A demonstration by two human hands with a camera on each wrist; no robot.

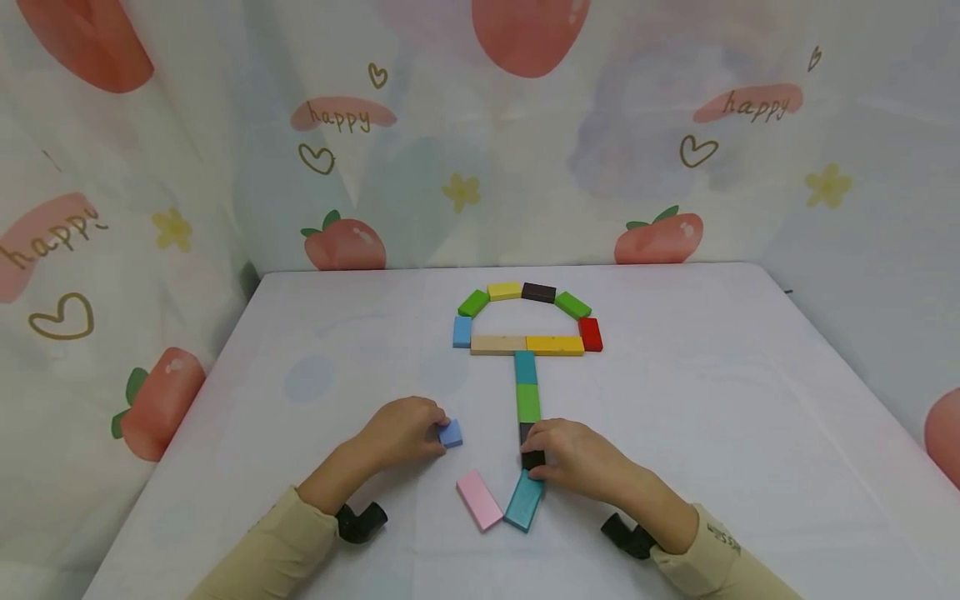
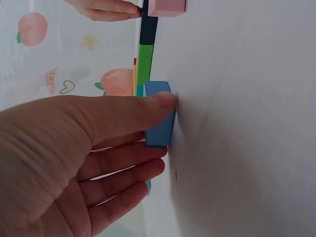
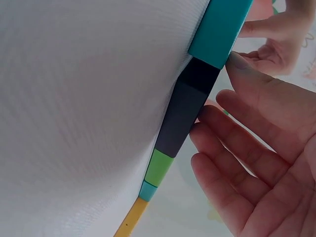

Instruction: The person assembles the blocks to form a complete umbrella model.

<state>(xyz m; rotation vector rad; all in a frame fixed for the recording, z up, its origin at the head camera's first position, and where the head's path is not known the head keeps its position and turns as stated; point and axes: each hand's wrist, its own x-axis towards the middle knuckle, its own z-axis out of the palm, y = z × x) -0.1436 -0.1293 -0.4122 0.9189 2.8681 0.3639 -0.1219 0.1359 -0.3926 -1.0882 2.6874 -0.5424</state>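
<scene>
My left hand (image 1: pixel 401 432) pinches a small blue block (image 2: pixel 159 132) between thumb and fingers, close over the white tablecloth. To its right, my right hand (image 1: pixel 581 460) has its fingertips at the black block (image 3: pixel 183 116), which forms part of a straight stem. The right thumb is by the edge where that block meets a slanted teal block (image 1: pixel 524 502), and the right fingers are only slightly bent. Left of the teal block a pink block (image 1: pixel 480 500) lies slanted the other way, their lower ends almost meeting. Above the black block come a green block (image 1: pixel 528 403) and another teal block (image 1: pixel 525 367).
At the stem's top lie a tan block (image 1: pixel 498 345) and a yellow block (image 1: pixel 555 346) in a row. An arch of several coloured blocks, with a red block (image 1: pixel 590 334) at its right end, curves above them. A printed curtain (image 1: pixel 510 167) hangs behind the table.
</scene>
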